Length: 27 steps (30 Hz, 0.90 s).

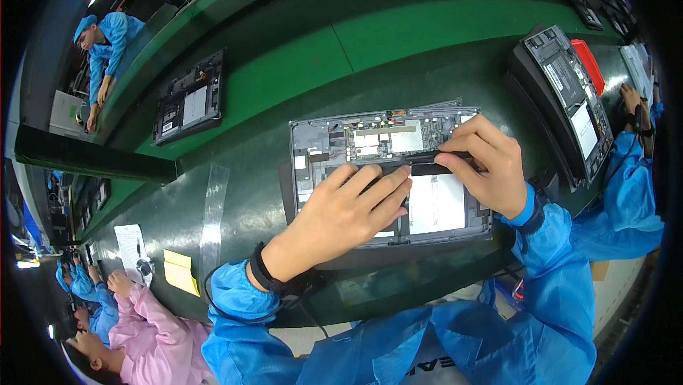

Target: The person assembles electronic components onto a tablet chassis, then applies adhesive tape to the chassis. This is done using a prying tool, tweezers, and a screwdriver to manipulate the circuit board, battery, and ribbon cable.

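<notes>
A laptop base (304, 184) without its cover lies in front of me, its green circuit board (434, 136) and white-labelled battery (442, 203) exposed. My left hand (341, 207) rests over its middle, fingers stretched out and slightly apart. The index fingertip touches down at the upper edge of the battery; the thumb is mostly hidden. Between thumb and forefinger, my right hand (487, 161) pinches a thin black strip-like piece (427, 159) just below the board. Whether this is a tape, a cable or a slim tool, I cannot make out. Both wrists wear dark bands.
Another opened laptop base (569, 93) is stacked at the right, beside a red tray (589, 65). One more opened base (188, 100) lies far left, past a dark post (96, 154). Clear tape (213, 207), yellow notes (181, 271) and a paper sheet (130, 246) lie left. Co-workers sit on both sides.
</notes>
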{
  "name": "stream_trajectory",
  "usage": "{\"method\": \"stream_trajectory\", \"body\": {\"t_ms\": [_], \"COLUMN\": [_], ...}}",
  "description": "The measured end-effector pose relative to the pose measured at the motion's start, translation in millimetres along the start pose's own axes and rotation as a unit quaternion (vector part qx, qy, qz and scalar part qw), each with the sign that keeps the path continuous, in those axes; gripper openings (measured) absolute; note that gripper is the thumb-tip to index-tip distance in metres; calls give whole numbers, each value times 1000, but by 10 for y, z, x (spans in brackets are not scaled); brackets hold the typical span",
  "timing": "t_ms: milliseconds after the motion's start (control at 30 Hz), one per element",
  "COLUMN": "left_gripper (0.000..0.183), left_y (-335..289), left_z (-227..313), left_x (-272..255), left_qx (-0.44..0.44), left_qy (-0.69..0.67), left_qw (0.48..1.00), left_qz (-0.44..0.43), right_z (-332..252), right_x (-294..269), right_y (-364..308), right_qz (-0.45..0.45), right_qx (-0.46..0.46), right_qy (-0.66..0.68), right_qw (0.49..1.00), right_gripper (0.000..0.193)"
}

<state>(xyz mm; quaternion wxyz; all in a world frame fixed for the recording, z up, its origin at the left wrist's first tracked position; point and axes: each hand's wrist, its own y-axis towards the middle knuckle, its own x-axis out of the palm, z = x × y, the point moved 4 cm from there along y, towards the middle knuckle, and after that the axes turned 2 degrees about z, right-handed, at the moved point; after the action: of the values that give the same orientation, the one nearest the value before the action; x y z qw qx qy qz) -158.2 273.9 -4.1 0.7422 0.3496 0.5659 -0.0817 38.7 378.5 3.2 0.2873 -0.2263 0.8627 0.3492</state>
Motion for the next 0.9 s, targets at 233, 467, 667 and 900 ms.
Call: {"method": "stream_trajectory", "body": {"t_ms": [233, 467, 667, 900], "left_gripper": [40, 41, 43, 41], "left_y": [-9, -26, 0, 33], "left_z": [-20, -53, -57, -29], "left_x": [10, 26, 10, -3], "left_qx": [14, 17, 4, -1], "left_qy": [3, -9, -12, -6], "left_qw": [1000, 1000, 1000, 1000], "left_qz": [12, 7, 7, 13], "right_z": [2, 7, 16, 22], "right_x": [20, 36, 35, 9], "right_y": [13, 21, 18, 38], "right_qz": [-4, -6, 1, -29], "right_qx": [-20, -18, -4, 32], "right_qy": [-15, -10, -6, -15], "right_qw": [1000, 1000, 1000, 999], "right_gripper": [16, 15, 14, 17]}}
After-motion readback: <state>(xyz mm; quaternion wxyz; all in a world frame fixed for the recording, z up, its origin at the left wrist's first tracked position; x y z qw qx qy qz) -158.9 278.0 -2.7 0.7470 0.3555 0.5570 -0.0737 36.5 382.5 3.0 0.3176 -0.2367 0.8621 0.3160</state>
